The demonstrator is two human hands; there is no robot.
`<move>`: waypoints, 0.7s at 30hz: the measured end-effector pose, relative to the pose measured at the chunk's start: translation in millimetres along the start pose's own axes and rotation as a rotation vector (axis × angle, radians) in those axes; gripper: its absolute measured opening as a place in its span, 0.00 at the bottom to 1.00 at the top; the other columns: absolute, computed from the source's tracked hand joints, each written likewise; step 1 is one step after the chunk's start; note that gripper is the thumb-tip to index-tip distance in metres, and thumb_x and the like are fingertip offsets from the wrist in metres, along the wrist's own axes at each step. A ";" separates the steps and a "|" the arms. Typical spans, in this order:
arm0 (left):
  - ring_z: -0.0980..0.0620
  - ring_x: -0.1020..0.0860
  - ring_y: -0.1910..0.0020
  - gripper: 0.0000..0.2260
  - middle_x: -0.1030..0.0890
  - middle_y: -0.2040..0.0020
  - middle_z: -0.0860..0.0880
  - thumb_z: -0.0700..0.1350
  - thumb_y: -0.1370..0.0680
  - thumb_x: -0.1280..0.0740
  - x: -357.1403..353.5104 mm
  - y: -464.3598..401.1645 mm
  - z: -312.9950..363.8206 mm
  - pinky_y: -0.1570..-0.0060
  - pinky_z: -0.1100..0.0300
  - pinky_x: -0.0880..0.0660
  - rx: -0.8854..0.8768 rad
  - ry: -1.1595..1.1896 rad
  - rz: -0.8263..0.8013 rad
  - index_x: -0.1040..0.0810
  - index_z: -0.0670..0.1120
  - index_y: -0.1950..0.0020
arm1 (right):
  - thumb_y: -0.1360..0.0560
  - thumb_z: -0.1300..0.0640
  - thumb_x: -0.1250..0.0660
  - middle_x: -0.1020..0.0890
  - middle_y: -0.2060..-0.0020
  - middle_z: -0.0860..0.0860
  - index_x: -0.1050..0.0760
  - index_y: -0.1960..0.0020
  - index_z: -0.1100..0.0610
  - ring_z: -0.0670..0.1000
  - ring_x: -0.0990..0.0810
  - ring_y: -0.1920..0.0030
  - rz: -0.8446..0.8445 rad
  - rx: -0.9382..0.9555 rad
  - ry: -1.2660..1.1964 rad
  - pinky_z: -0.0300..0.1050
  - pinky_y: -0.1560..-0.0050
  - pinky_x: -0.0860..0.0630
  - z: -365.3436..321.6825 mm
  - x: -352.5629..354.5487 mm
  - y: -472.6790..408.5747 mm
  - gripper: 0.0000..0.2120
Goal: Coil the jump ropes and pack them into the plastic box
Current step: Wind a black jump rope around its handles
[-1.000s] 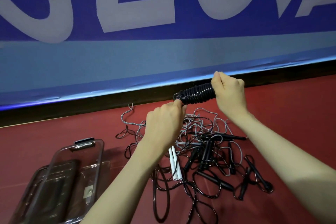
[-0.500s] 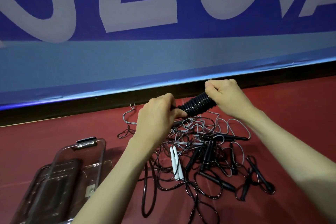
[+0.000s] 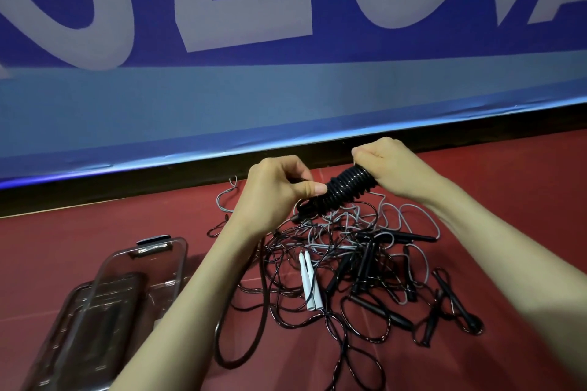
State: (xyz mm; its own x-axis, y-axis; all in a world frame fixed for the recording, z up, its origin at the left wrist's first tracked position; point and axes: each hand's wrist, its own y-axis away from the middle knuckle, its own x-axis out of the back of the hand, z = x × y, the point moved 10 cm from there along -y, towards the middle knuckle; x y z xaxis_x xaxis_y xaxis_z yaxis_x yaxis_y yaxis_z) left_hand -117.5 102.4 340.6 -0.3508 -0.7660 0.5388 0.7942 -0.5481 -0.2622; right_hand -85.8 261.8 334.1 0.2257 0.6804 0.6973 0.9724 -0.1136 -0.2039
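A black jump rope wound tightly into a coil is held above the floor between both hands. My right hand grips the coil's upper right end. My left hand pinches the rope at the coil's lower left end, thumb pointing at the windings. Below lies a tangled pile of jump ropes, black and grey cords with black handles, plus a pair of white handles. The clear plastic box sits on the floor at lower left, its lid leaning against it.
The floor is red. A black skirting strip and a blue banner wall with large white letters stand just behind the pile. A loose black rope loop trails toward me beside my left forearm.
Both hands have lowered a little with the coil and tilted it, right end higher. My left hand has shifted its pinch at the coil's lower end.
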 end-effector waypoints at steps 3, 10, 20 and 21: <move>0.58 0.26 0.70 0.09 0.20 0.69 0.51 0.44 0.32 0.23 -6.1 2.0 -13.5 0.66 0.64 0.29 0.045 0.084 -0.029 0.22 0.44 0.65 | 0.21 0.59 0.43 0.33 0.75 0.52 0.37 0.71 0.60 0.46 0.38 0.74 -0.043 0.011 0.032 0.40 0.72 0.41 -6.7 -2.5 0.6 0.19; 0.52 0.24 0.65 0.10 0.20 0.65 0.47 0.49 0.32 0.25 -12.4 -1.2 -17.7 0.56 0.53 0.26 0.055 0.212 -0.100 0.21 0.44 0.62 | 0.21 0.61 0.42 0.37 0.80 0.44 0.37 0.71 0.62 0.44 0.40 0.77 -0.054 -0.008 -0.128 0.42 0.72 0.42 -1.2 2.6 2.2 0.20; 0.54 0.26 0.69 0.08 0.22 0.66 0.51 0.51 0.32 0.23 -42.7 9.3 -31.1 0.66 0.63 0.28 0.074 0.541 -0.318 0.20 0.51 0.60 | 0.20 0.58 0.41 0.36 0.78 0.52 0.31 0.64 0.73 0.49 0.41 0.79 -0.114 -0.062 -0.369 0.36 0.77 0.44 1.4 -1.1 6.0 0.21; 0.54 0.26 0.70 0.09 0.21 0.65 0.50 0.53 0.33 0.23 -45.0 10.8 -32.8 0.68 0.64 0.28 0.097 0.619 -0.337 0.20 0.51 0.61 | 0.20 0.58 0.41 0.36 0.78 0.52 0.31 0.64 0.73 0.49 0.41 0.79 -0.112 -0.070 -0.396 0.36 0.77 0.45 1.1 -1.8 5.1 0.21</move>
State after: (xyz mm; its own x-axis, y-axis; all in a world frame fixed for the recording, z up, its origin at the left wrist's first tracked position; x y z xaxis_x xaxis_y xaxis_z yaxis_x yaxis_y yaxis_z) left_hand -109.5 120.0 287.3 -0.7797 -0.6260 0.0171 0.6234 -0.7784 -0.0737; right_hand -81.3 260.7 331.1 0.0916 0.9158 0.3911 0.9943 -0.0628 -0.0857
